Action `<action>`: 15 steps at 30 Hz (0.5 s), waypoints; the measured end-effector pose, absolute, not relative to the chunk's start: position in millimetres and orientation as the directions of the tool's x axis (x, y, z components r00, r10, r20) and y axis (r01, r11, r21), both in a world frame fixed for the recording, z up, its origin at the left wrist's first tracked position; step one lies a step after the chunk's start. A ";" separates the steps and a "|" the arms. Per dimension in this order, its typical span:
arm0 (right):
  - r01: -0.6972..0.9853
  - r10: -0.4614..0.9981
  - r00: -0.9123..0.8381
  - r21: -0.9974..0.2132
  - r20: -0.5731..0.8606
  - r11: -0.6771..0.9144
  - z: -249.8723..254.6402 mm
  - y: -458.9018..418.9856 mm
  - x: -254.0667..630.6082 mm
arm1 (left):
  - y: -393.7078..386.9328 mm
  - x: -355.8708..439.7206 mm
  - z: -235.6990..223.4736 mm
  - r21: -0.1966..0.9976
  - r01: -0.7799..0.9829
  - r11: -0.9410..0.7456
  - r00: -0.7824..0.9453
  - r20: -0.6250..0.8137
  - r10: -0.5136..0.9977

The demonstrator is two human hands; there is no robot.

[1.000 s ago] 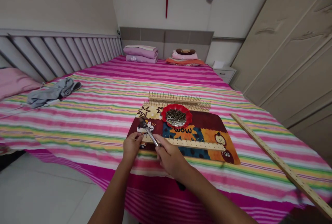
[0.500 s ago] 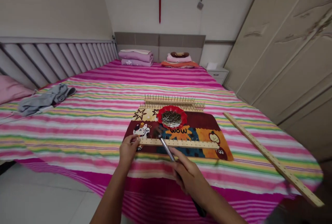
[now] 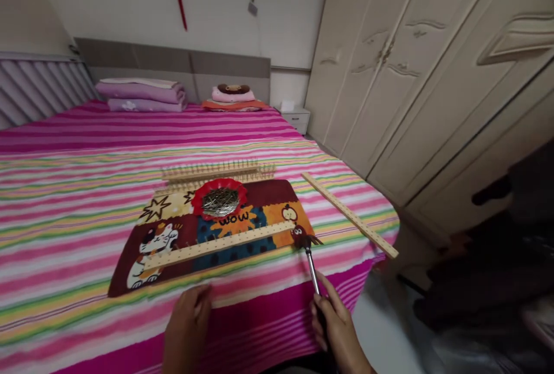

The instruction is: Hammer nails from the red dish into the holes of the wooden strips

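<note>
My right hand grips the dark handle of a claw hammer, its metal shaft pointing away from me. The blurred hammer head is over the lower right corner of a patterned mat. My left hand is near the bed's front edge, below the mat, with fingers curled; I cannot see whether anything is inside. Between the hands and a red dish, a pale wooden strip lies slanted across the mat, nails standing along it. The dish holds many loose nails.
Wooden strips full of upright nails lie behind the mat. Another holed wooden strip lies on the striped bedspread to the right. Folded bedding is stacked by the headboard. A wardrobe stands along the right side.
My left hand has let go of the strip's left end and drawn back toward me. The hammer has moved right, off the strip. The view has turned right, and the strip lies more slanted.
</note>
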State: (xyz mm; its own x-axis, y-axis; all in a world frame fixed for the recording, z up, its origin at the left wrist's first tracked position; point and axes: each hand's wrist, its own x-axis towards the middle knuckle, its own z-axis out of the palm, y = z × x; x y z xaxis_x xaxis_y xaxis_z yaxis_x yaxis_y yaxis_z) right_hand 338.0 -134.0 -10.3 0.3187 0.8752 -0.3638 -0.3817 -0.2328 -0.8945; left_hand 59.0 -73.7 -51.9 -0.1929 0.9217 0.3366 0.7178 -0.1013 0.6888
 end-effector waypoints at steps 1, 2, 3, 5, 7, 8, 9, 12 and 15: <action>-0.413 0.866 0.340 -0.886 -0.366 -0.212 -10.4 -131.0 342.5 | -74.8 66.3 -53.9 0.686 0.715 -0.136 -0.142 0.333 0.932; -0.441 0.858 0.354 -0.876 -0.372 -0.198 -10.2 -127.5 347.5 | -75.6 72.5 -55.2 0.682 0.713 -0.163 -0.097 0.327 0.940; -0.464 0.854 0.357 -0.865 -0.379 -0.189 -9.8 -123.6 352.6 | -76.1 77.7 -55.9 0.675 0.715 -0.180 -0.060 0.316 0.947; -0.496 0.851 0.352 -0.849 -0.389 -0.183 -8.3 -115.5 362.5 | -76.0 85.5 -55.4 0.655 0.730 -0.194 -0.005 0.290 0.957; -0.513 0.853 0.341 -0.838 -0.396 -0.184 -6.6 -107.5 371.0 | -73.7 91.8 -52.6 0.630 0.750 -0.202 0.026 0.277 0.960; -0.518 0.853 0.336 -0.835 -0.398 -0.185 -5.9 -103.7 374.3 | -71.3 95.0 -50.4 0.615 0.761 -0.205 0.032 0.281 0.959; -0.523 0.855 0.331 -0.832 -0.400 -0.187 -5.4 -100.2 377.0 | -67.7 98.5 -47.6 0.596 0.774 -0.212 0.038 0.291 0.956; -0.539 0.861 0.299 -0.818 -0.411 -0.203 -5.2 -90.5 381.8 | -50.0 111.2 -36.5 0.519 0.815 -0.257 0.073 0.347 0.935; -0.548 0.868 0.253 -0.803 -0.428 -0.236 -6.3 -81.8 383.7 | -25.6 125.1 -23.6 0.447 0.846 -0.291 0.097 0.407 0.908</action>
State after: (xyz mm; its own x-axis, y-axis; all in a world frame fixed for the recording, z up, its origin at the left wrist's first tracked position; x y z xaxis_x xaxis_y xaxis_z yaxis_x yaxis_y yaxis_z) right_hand 383.7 -81.8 -6.3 0.2531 0.8678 -0.4277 -0.5477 -0.2359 -0.8027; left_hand 125.1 -25.6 -23.6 0.0974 0.9084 0.4066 0.8461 -0.2907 0.4468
